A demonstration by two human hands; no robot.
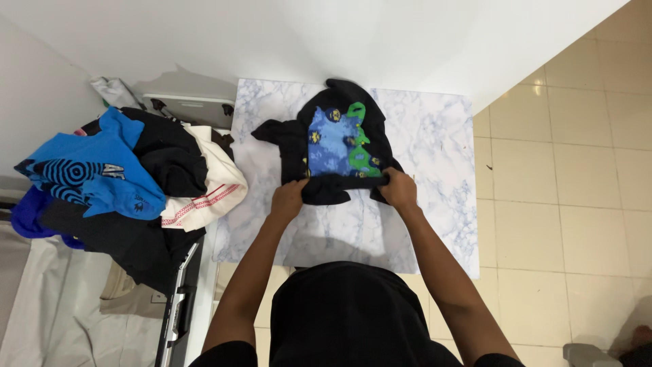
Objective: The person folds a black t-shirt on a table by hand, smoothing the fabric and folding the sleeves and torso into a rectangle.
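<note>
Both hands, left hand & right hand, grip the near hem of a black T-shirt (blue-green print up), lying mid marble-pattern tabletop. Clothes pile sits beyond table's left edge.

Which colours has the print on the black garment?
Blue and green print, with small yellow spots; the head view shows it.
</note>
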